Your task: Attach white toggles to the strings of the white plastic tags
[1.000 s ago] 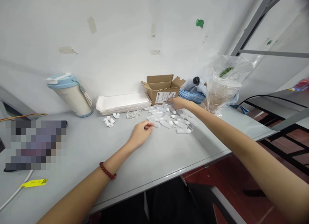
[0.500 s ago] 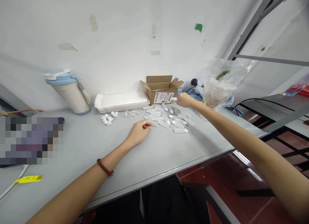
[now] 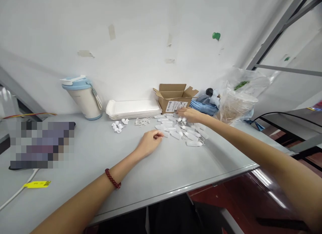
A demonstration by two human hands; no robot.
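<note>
A pile of small translucent plastic tubes (image 3: 193, 143), several with white caps and thin white cords, lies on the grey table. At the pile's left edge, my left hand (image 3: 151, 142) has its fingers closed on one clear plastic tube (image 3: 165, 134), which lies low over the table. My right hand (image 3: 190, 115) is at the back of the pile, right in front of the cardboard box (image 3: 173, 93). Its fingers are bent down over white capped ends (image 3: 181, 120). What sits between those fingertips is hidden.
Left of the pile lie white cords (image 3: 142, 122) and small white pieces (image 3: 117, 127). Behind them is a stack of white trays (image 3: 134, 108). A tumbler (image 3: 84, 99) stands at the back left, a plastic bag (image 3: 235, 103) and blue cloth (image 3: 205, 107) at the back right.
My right hand has moved down from beside the box's label to the tube pile, with the white piece it held no longer distinct. My left hand stays about where it was; the view has shifted slightly.
</note>
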